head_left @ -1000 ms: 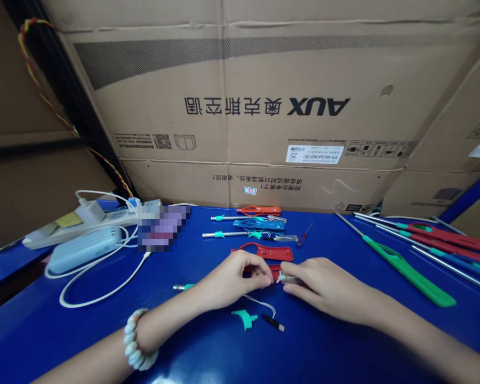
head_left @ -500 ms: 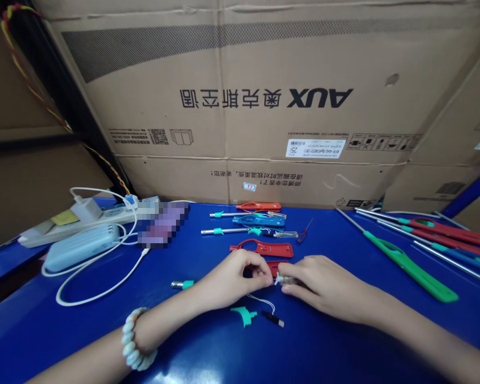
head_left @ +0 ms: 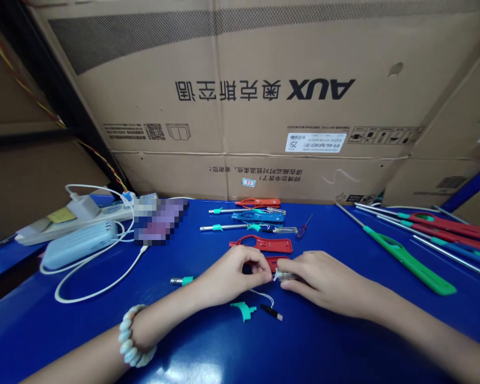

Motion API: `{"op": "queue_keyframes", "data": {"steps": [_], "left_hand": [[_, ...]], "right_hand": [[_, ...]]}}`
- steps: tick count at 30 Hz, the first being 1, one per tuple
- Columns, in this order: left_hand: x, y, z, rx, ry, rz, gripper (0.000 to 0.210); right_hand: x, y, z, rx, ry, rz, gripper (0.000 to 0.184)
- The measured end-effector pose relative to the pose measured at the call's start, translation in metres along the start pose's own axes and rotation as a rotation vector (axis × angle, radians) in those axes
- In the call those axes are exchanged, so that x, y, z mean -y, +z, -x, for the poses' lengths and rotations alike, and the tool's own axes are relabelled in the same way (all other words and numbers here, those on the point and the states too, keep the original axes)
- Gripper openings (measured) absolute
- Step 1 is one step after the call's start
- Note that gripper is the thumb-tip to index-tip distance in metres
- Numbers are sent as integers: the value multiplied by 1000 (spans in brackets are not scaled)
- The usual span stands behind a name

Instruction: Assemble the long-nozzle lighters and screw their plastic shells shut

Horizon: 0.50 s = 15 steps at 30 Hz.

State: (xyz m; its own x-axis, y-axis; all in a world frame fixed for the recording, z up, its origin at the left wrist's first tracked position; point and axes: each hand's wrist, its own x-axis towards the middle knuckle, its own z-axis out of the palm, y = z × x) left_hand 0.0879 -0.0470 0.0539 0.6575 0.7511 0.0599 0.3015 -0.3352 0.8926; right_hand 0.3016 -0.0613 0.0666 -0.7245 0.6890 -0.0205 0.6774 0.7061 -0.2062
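Observation:
My right hand [head_left: 318, 280] is closed on a small clear lighter fuel tank [head_left: 285, 275] whose pale nozzle end points left. Close beside that end, the thumb and forefinger of my left hand [head_left: 244, 271] are pinched together; what they hold, if anything, is too small to make out. A red lighter casing half [head_left: 278, 263] lies partly hidden behind both hands. Under my left wrist, a metal lighter tube [head_left: 176, 281] with a teal piece sticks out. Nearer me lie a teal trigger [head_left: 245, 310] and a black igniter [head_left: 272, 312] with thin white wires.
Behind my hands lie red [head_left: 268, 244], blue [head_left: 260, 217] and orange [head_left: 260, 202] casing parts and a small screwdriver [head_left: 304, 226]. A green stick lighter [head_left: 412, 261] and several others are at right. A power bank [head_left: 80, 245] and power strip [head_left: 104, 216] stand left, before a cardboard wall [head_left: 244, 48].
The view has shifted slightly, so everything sits a little higher in the picture. Both hands keep nearly the same pose, the right still gripping the fuel tank.

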Motion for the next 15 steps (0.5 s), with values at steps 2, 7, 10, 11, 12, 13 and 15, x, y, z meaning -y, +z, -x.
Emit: {"op": "queue_keyframes", "data": {"steps": [2,7,10,11,12,13,15], "left_hand": [[1,0,0,-2,2,-8,11],[3,1,-1,-6,5,-30,11],[2,2,-1,-15,-5,-71,12],[1,3,-1,-17,-7,-88,13],[1,3,0,-19,-7,-104,13],[0,4,0,-21,-4,-118,13],[0,5,1,-23,3,-143,13]], "right_hand": [[0,0,0,-2,-2,5,10],[1,1,-1,-7,-3,29,11],[2,2,-1,-14,-4,35,11],[2,2,-1,-15,-1,39,11],[2,2,-1,-16,1,43,11],[2,3,0,-15,3,48,11],[3,3,0,-14,6,59,11]]}}
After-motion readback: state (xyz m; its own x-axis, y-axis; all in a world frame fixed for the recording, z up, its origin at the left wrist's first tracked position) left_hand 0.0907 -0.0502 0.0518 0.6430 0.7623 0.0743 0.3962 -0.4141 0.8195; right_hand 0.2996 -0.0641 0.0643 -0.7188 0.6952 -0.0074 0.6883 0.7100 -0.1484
